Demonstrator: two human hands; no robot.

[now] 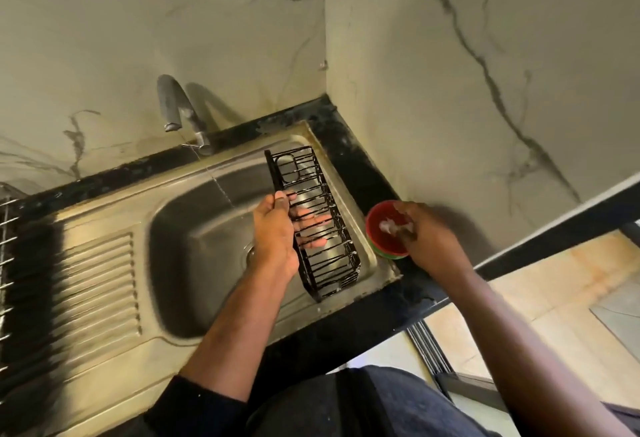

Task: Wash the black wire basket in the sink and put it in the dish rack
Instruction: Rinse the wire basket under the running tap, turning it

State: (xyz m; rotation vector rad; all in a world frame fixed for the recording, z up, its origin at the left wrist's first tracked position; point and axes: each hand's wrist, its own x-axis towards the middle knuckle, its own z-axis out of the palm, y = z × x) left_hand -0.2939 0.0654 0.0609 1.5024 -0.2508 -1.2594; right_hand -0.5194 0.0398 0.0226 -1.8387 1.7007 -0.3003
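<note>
A long black wire basket (313, 194) is held tilted over the right side of the steel sink (194, 228). My left hand (277, 232) grips its left rim, fingers showing through the wires. My right hand (429, 239) reaches into a small red tub (381, 228) on the black counter, fingers closed around something white and foamy; what it is I cannot tell. A thin stream of water falls from the faucet (176, 107) into the basin. The wire dish rack (7, 228) shows only at the far left edge.
A ribbed steel drainboard (100, 284) lies left of the basin. Marble-patterned walls (450, 55) meet in a corner behind the sink. The black counter edge (426, 298) drops off at the right to a tiled floor (554, 280).
</note>
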